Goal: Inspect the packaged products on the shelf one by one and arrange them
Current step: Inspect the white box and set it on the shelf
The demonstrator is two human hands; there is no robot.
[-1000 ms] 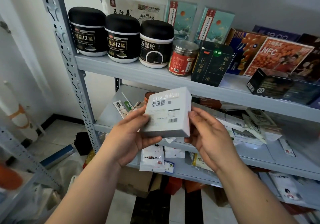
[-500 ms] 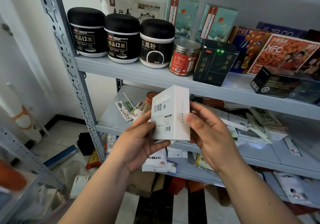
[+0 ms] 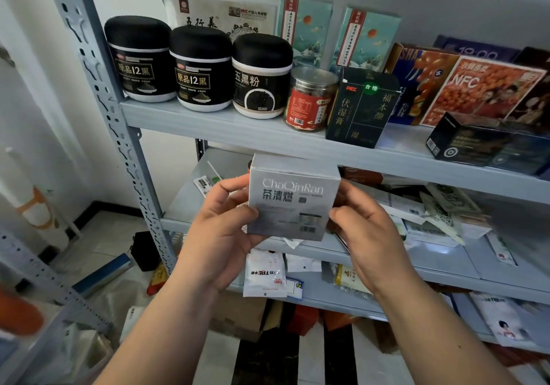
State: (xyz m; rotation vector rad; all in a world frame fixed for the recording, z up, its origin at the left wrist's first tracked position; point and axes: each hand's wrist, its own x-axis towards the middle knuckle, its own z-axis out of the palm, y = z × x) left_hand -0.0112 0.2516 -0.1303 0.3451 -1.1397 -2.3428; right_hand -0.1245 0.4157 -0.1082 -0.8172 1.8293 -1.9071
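Box point(image 3: 293, 197) pinched between my left hand point(image 3: 220, 236) and right hand point(image 3: 369, 236); I should rotate it slowly, reading every face.

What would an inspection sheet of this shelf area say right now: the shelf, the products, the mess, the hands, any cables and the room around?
Surface: grey metal shelf unit; its upper shelf carries products standing in a row.
Job's things: white ChaQinRan box held in front of the middle shelf, printed face toward the camera. On the upper shelf: three black jars, red-labelled clear jar, dark green box.
Clutter: loose sachets strewn on the middle shelf; white sachet on the one below.
Hands: left hand grips the box's left side, right hand its right side.
Cables: nothing seen.
Surroundings: white wall; blue tube and cardboard box on the floor.
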